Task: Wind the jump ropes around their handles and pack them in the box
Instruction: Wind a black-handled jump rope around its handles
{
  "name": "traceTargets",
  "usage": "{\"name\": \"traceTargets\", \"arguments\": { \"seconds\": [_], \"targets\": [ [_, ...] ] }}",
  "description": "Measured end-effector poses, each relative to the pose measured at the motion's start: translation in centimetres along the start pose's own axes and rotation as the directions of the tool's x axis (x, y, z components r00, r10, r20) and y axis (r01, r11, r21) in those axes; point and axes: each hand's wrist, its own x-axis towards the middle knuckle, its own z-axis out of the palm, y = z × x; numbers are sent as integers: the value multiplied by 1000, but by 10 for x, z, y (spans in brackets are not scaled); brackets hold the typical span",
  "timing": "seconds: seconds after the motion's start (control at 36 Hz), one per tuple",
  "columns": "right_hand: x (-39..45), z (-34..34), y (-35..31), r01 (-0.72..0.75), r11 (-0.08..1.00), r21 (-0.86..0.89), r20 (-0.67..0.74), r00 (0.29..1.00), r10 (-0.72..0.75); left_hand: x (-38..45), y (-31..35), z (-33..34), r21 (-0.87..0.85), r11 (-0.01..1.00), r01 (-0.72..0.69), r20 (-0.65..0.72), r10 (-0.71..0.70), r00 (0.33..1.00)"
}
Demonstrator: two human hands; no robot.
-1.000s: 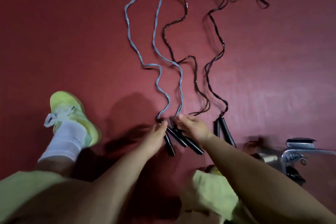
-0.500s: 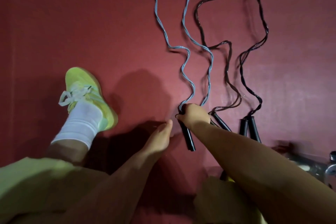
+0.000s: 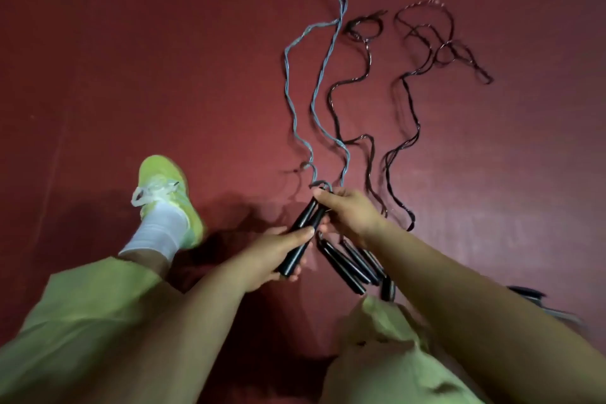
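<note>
The left hand (image 3: 278,256) grips the paired black handles (image 3: 300,239) low; the right hand (image 3: 347,213) pinches the blue rope (image 3: 314,98) at their top, apparently readying the first wrap. No box visible.

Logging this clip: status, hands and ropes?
Left hand and right hand both grip the blue rope's handles. Blue rope unwound on floor. Black ropes' handles beneath. No box seen.

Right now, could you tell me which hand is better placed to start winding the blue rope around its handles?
The right hand: it pinches the handles at their rope end, where the blue rope leaves, while the left hand grips their lower half.
</note>
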Motion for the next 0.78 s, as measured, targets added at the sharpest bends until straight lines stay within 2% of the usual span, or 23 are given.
{"name": "traceTargets", "arguments": {
  "seconds": [0.14, 0.19, 0.22, 0.28, 0.33, 0.42, 0.53, 0.61, 0.69, 0.78],
  "targets": [
    [-57, -2, -64, 56, 998, -12, -18, 998, -57, -63, 42, 10, 107, 983, -152, 108, 140, 984],
    [-84, 2, -88, 98, 991, -88, -47, 994, -103, -91, 56, 16, 139, 969, -203, 142, 183, 973],
    [-101, 4, -101, 145, 973, -178, -73, 984, -160, -110, 64, 20, 143, 962, -232, 150, 210, 966],
    [-128, 9, -120, 263, 893, -365, -101, 942, -319, -142, 75, 26, 120, 953, -278, 171, 256, 951],
    [-158, 14, -135, 387, 801, -457, -47, 889, -456, -172, 83, 32, 94, 943, -321, 202, 297, 933],
    [-210, 23, -151, 485, 715, -504, 35, 839, -544, -220, 89, 45, 57, 933, -356, 228, 335, 914],
    [-259, 36, -160, 526, 619, -583, -4, 760, -649, -271, 93, 65, 122, 910, -396, 242, 360, 901],
    [-294, 49, -157, 533, 600, -596, -31, 732, -681, -305, 92, 81, 236, 870, -433, 172, 401, 900],
    [-328, 66, -148, 518, 595, -614, -4, 752, -659, -335, 83, 97, 368, 796, -480, 105, 478, 872],
    [-362, 81, -135, 539, 600, -591, 24, 756, -655, -365, 65, 105, 375, 785, -493, 114, 489, 865]
  ]
}}
